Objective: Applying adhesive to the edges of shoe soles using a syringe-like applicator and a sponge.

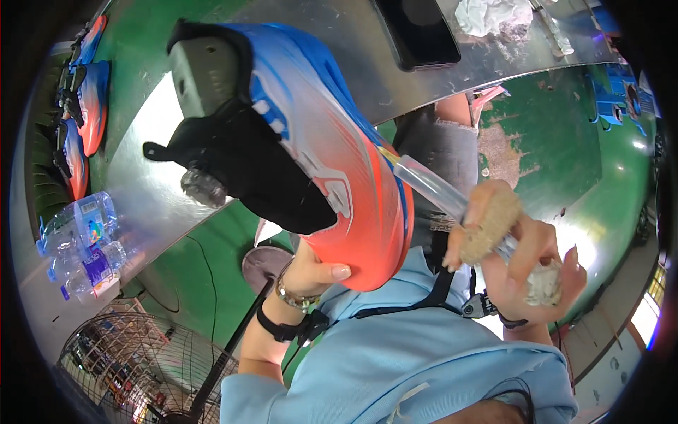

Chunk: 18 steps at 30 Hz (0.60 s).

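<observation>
My left hand grips the toe end of a blue, white and orange sports shoe, thumb on the upper, other fingers hidden beneath. A grey shoe last fills its opening, and the black tongue and collar hang off toward the left. My right hand is closed around a clear syringe-like tube; its thin yellowish tip meets or nearly meets the shoe's side near the sole edge. A rough tan pad covers or lies against my fingers. Crumpled whitish material is tucked in the same hand.
More matching shoes stand on a rack at the far left. Plastic bottles lie on the metal table's left part. A black phone and crumpled white tissue rest at the back. A wire-caged fan stands lower left.
</observation>
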{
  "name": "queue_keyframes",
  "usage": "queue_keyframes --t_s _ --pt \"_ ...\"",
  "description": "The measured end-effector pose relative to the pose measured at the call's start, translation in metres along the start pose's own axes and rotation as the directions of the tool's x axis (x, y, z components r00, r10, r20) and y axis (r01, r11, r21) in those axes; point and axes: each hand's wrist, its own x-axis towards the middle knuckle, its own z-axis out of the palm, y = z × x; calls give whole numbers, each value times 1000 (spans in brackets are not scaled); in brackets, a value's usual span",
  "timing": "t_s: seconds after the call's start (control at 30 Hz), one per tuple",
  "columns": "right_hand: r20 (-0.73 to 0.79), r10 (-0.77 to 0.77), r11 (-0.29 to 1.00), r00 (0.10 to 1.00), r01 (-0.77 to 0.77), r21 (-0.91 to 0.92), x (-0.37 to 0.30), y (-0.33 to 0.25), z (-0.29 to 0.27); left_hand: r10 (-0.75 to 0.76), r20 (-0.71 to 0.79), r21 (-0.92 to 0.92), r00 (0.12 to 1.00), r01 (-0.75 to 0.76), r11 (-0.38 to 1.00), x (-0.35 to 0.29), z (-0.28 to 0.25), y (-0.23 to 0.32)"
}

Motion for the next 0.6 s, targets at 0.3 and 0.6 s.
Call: queue_keyframes --t_s 0.3,0.6 --pt "15 -322 928 947 312 204 -23 -23 -20 112 328 -395 938 29 918 84 43 -25" --pt "-115 -400 914 909 405 27 -26 -31 -22 207 365 -386 908 -55 921 132 68 -14"
